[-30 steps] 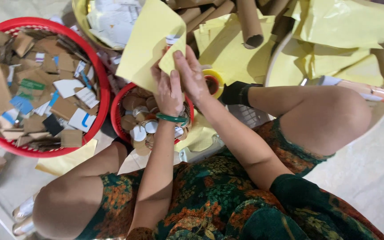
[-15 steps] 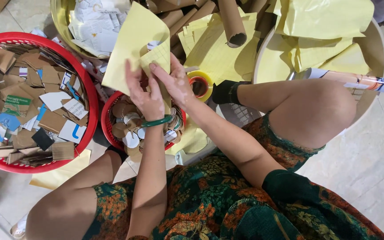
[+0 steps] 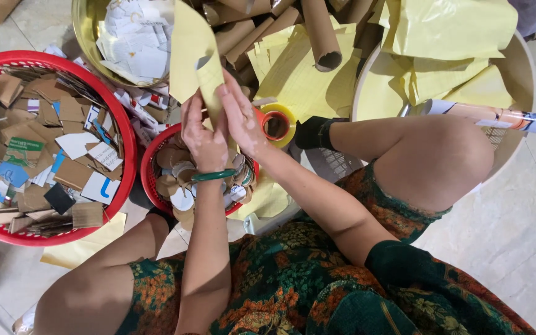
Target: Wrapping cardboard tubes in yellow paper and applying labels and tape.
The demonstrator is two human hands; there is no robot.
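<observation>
Seated person, seen from above, both hands raised over a small red basket [image 3: 150,180] between the knees. Left hand [image 3: 201,133], green bangle [image 3: 212,176] at the wrist, closed around the lower part of a yellow sheet [image 3: 192,53], fingers wrapped on it. Right hand [image 3: 240,118] pressed against the same sheet from the other side, fingers pinching it; the sheet appears curled into a narrow cone or tube between the two hands, its upper edge standing free above them. Step in hand, as judged: shaping or rolling the sheet, both hands gripping it, the roll not yet closed. Next move would call for the grip to stay tight on the seam while one hand frees itself for fastening; the tape roll [image 3: 275,124], orange core with yellow rim, lies just beside the right hand. Small red basket: round card discs and scraps. Large red basket [image 3: 122,133] to the left: torn cardboard and printed card pieces. Gold bowl [image 3: 85,43] above it: white paper scraps. Cardboard tubes [image 3: 321,37] heaped at the top centre, over further yellow sheets. Round tray [image 3: 522,74] at right: crumpled yellow sheets, with a rolled printed paper [image 3: 497,116] across its rim. Floor: pale tile.
</observation>
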